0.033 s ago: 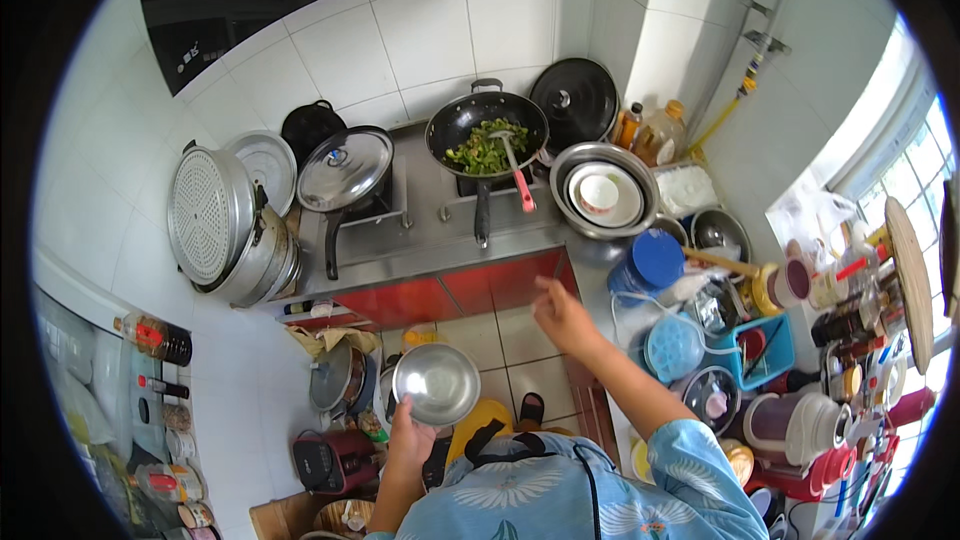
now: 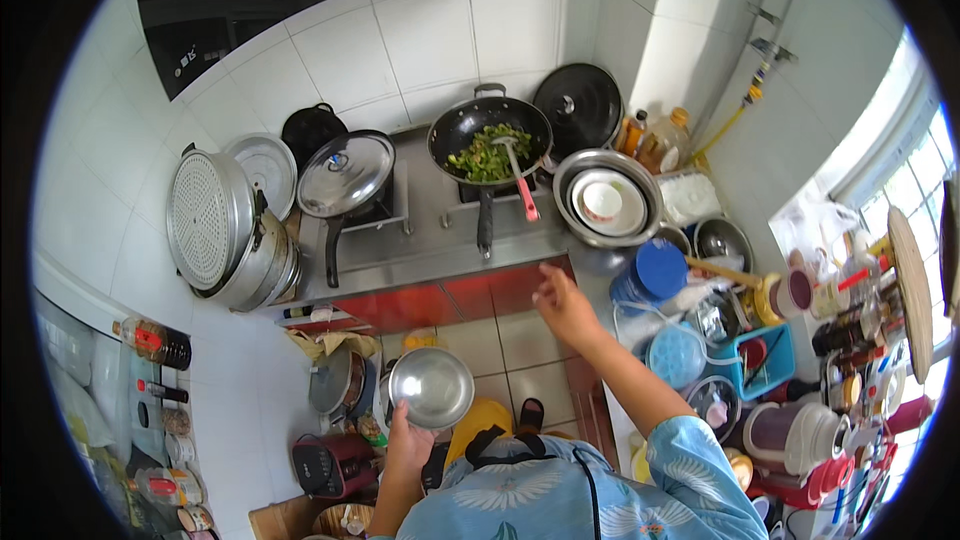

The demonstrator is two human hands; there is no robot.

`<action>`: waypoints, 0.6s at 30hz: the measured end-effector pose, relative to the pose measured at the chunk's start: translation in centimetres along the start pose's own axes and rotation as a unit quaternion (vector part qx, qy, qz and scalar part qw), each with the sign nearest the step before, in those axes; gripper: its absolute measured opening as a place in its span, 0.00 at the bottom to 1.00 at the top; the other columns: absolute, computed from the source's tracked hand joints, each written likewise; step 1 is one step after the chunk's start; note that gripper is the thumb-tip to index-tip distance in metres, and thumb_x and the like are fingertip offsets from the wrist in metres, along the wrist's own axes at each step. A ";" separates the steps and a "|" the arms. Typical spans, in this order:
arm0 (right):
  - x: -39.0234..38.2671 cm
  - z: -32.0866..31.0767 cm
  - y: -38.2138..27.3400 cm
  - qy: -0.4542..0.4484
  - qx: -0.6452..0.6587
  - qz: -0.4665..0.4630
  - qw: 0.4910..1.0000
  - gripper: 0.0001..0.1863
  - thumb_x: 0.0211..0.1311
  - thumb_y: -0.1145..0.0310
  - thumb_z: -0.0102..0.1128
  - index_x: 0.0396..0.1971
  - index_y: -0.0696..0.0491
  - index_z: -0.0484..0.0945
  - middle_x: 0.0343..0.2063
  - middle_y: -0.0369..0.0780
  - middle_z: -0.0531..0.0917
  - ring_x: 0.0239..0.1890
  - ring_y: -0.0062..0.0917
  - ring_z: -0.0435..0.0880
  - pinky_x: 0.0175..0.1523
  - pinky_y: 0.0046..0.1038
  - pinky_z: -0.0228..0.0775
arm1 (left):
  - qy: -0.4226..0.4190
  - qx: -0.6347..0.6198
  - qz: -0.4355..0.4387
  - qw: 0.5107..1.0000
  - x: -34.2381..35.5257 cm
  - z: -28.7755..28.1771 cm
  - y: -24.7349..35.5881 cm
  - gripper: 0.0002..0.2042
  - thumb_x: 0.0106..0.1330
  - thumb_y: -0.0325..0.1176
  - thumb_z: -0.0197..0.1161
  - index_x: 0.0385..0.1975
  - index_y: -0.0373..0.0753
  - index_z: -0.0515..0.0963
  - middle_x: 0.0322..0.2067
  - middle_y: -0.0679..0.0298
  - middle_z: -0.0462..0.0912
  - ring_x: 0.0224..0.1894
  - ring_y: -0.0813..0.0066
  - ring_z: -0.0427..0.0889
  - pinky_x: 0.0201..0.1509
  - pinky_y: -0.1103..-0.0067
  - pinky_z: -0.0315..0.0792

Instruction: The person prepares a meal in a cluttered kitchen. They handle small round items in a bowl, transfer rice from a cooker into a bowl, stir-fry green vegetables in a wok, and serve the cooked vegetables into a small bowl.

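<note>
My left hand [image 2: 407, 440] grips the rim of a shiny metal bowl [image 2: 431, 388], thumb over its edge. The bowl's inside faces up with nothing in it, and it hangs over the floor in front of me. My right hand [image 2: 565, 308] is raised in front of the counter's edge, holding nothing, with its fingers loosely bent and apart. Beyond it, a black wok [image 2: 450, 140] on the stove holds chopped green food [image 2: 484, 158]. A spatula [image 2: 524, 190] with a pink-red handle leans in the wok.
A lidded pan [image 2: 345, 172] occupies the left burner, beside stacked steamer pots [image 2: 215, 230]. Nested metal basins with white bowls [image 2: 625, 212] stand right of the wok. Along the right counter are a blue-lidded container [image 2: 658, 265], a teal basket [image 2: 775, 370] and several bottles.
My right hand's fingers have spread slightly from a more pointed pose. The bowl in my left hand has shifted slightly left and nearer to me. The whole view has moved a little.
</note>
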State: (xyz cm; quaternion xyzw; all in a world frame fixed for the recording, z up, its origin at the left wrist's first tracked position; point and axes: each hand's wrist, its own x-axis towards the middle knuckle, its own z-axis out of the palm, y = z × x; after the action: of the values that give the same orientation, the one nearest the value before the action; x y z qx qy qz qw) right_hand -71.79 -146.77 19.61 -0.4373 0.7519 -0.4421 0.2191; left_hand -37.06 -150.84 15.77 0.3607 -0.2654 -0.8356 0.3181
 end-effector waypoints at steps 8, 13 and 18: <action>20.6 2.8 0.8 0.024 -0.336 0.088 0.937 0.38 0.52 0.63 0.61 0.64 0.46 0.57 0.52 0.49 0.68 0.51 0.45 0.76 0.49 0.41 0.74 | -0.012 -0.027 -0.021 0.999 12.4 1.2 5.7 0.26 0.72 0.52 0.41 0.63 0.41 0.59 0.57 0.57 0.72 0.55 0.58 0.76 0.54 0.62 0.74; 23.7 2.3 2.1 0.049 -0.231 0.149 0.960 0.30 0.52 0.71 0.53 0.59 0.41 0.64 0.46 0.50 0.77 0.46 0.47 0.79 0.49 0.43 0.72 | -0.058 -0.023 -0.030 0.998 22.8 0.9 8.9 0.22 0.69 0.43 0.51 0.60 0.43 0.62 0.53 0.62 0.73 0.55 0.65 0.75 0.54 0.63 0.73; 25.0 1.9 9.3 0.193 -0.098 -0.050 0.975 0.25 0.63 0.71 0.48 0.62 0.45 0.63 0.46 0.43 0.79 0.39 0.37 0.82 0.41 0.36 0.72 | -0.040 0.022 -0.004 0.999 28.2 2.6 13.2 0.23 0.69 0.44 0.51 0.61 0.47 0.60 0.56 0.64 0.70 0.52 0.67 0.77 0.48 0.66 0.75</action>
State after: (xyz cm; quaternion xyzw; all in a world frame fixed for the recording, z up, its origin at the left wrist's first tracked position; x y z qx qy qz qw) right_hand -87.73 -166.82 12.08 -0.3999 0.7968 -0.4530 0.0034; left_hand -49.69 -179.34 14.00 0.3346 -0.2946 -0.8447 0.2963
